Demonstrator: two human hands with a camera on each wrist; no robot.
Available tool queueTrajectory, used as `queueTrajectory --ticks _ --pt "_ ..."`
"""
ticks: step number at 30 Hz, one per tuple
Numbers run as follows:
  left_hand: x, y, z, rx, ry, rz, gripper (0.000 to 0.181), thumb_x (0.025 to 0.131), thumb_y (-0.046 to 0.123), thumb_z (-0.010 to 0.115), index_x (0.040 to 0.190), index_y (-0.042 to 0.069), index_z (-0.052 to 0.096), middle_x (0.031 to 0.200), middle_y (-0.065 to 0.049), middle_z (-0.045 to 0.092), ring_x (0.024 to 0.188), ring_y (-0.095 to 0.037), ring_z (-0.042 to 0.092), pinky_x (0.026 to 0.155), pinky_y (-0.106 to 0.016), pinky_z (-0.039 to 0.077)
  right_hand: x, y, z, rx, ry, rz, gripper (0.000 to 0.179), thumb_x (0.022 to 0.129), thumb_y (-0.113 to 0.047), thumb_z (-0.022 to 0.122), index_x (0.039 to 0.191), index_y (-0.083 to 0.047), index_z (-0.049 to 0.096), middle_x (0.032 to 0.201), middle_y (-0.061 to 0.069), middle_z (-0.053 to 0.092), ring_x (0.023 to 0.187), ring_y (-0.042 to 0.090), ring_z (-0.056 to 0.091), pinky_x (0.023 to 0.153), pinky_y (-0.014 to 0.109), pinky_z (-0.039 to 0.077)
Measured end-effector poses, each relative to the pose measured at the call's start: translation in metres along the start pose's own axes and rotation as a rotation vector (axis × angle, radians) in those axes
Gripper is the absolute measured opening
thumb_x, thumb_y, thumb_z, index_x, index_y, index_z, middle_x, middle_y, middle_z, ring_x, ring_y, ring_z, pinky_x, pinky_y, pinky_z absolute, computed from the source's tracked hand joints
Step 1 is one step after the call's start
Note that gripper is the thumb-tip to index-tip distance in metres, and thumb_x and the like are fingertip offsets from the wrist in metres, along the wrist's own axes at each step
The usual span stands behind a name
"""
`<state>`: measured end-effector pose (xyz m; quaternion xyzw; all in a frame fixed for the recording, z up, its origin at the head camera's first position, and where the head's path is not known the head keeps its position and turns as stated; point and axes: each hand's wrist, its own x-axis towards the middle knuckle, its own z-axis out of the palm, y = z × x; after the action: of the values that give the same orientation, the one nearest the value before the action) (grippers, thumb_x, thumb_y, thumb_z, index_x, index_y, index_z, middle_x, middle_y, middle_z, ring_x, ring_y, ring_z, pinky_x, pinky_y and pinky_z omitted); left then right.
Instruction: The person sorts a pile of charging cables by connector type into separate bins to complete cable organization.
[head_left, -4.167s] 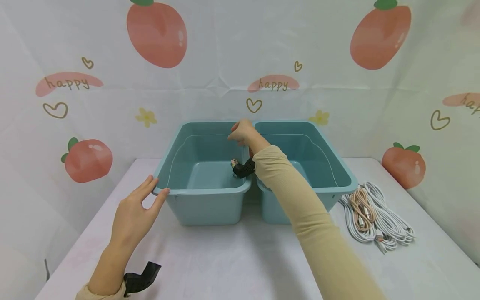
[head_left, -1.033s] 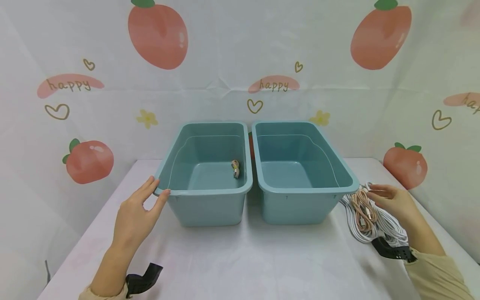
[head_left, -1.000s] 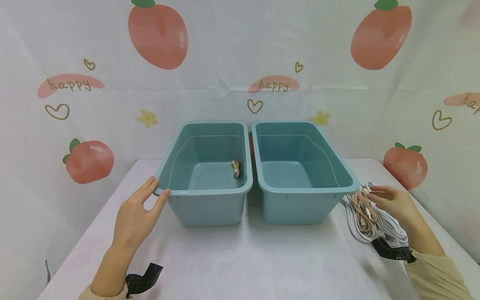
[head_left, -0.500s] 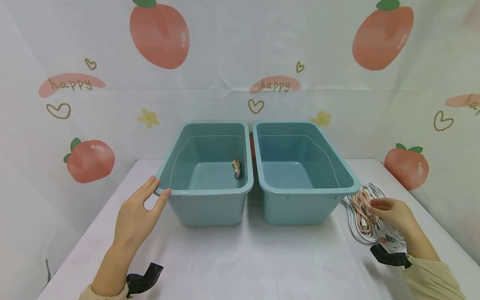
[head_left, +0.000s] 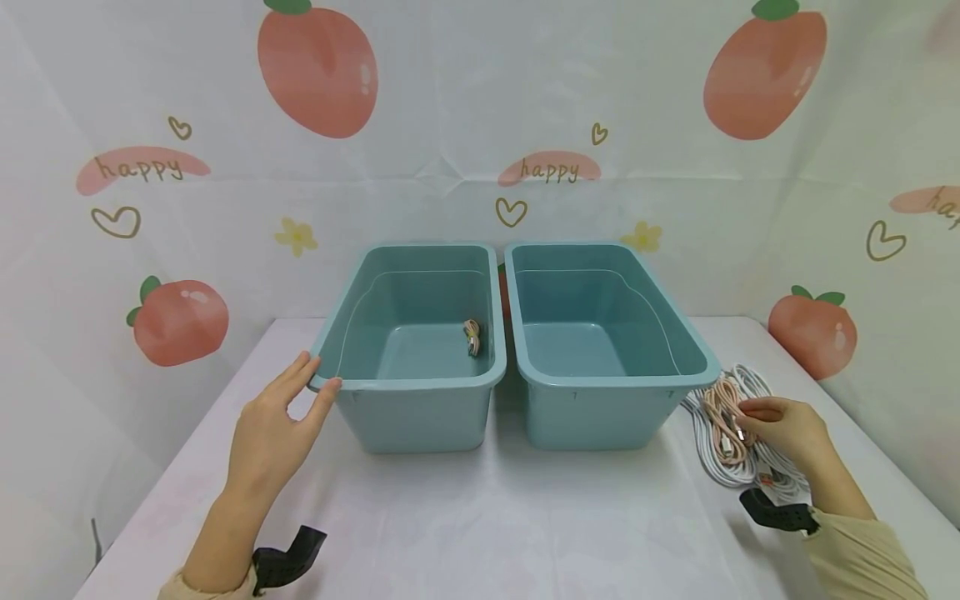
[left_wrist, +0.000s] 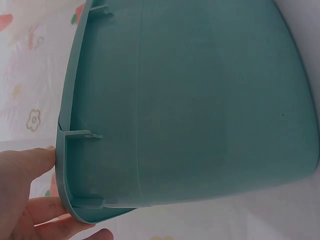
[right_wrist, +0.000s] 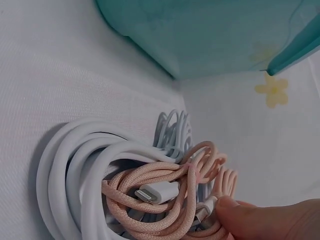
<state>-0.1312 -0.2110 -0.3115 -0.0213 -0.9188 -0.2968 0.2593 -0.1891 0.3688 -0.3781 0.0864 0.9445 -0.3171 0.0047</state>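
My left hand (head_left: 272,429) touches the front left corner of the left blue-green bin (head_left: 420,417), its thumb and fingertips at the rim with the fingers fairly straight. Over on the right, my right hand (head_left: 787,429) pinches a peach braided charging cable (right_wrist: 150,220) between thumb and fingers. That coiled cable lies on white charging cables (right_wrist: 75,170), and its white connector (right_wrist: 159,192) shows in the right wrist view. The hand hides part of the pile. A small tied bundle of beige cable (head_left: 472,337) lies inside the left bin, near its right wall.
The right blue-green bin (head_left: 585,417) stands close beside the left one, with a narrow gap between. The cable pile is just right of it. Behind the white-covered table (head_left: 450,525) hangs a fruit-patterned cloth (head_left: 435,100).
My right hand has left the left bin, where the beige cable bundle now lies, and crossed to the pile. There it has lowered slightly onto the peach cable. My left hand stays put.
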Motion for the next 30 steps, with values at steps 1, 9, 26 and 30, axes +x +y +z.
queueTrajectory --ticks 1,9,26,30 --pt "0.0 0.0 0.0 0.0 0.0 -0.001 0.052 0.09 0.033 0.06 0.131 0.001 0.052 0.138 -0.019 0.049 0.125 -0.043 0.047 0.095 -0.061 0.041 0.0 0.0 0.0 0.0 0.001 0.007 0.05 0.088 -0.028 0.064 0.116 0.012 0.056 0.1 0.026 0.068 0.081 0.021 0.064 0.076 0.049 0.048" --pt "0.0 0.0 0.0 -0.007 0.001 -0.002 0.053 0.09 0.034 0.06 0.131 0.0 0.053 0.138 -0.019 0.049 0.126 -0.043 0.046 0.095 -0.061 0.041 -0.004 -0.003 -0.003 0.006 0.044 0.02 0.046 0.089 -0.028 0.062 0.114 0.011 0.059 0.09 0.019 0.072 0.065 -0.003 0.053 0.06 0.019 0.042" --pt "0.0 0.001 -0.001 -0.007 -0.012 -0.012 0.053 0.091 0.034 0.059 0.132 0.001 0.052 0.139 -0.019 0.048 0.126 -0.043 0.046 0.096 -0.062 0.04 0.016 0.019 -0.014 0.13 0.038 0.032 0.061 0.084 -0.05 0.063 0.119 0.0 0.059 0.08 -0.012 0.071 0.068 -0.007 0.059 0.069 0.03 0.05" --pt "0.0 0.001 -0.001 -0.006 -0.012 -0.013 0.053 0.091 0.033 0.059 0.132 0.001 0.052 0.139 -0.019 0.048 0.126 -0.043 0.046 0.096 -0.062 0.041 0.015 0.016 -0.016 0.135 0.059 0.005 0.062 0.083 -0.052 0.062 0.119 -0.002 0.06 0.078 -0.019 0.069 0.069 -0.008 0.059 0.064 0.023 0.047"
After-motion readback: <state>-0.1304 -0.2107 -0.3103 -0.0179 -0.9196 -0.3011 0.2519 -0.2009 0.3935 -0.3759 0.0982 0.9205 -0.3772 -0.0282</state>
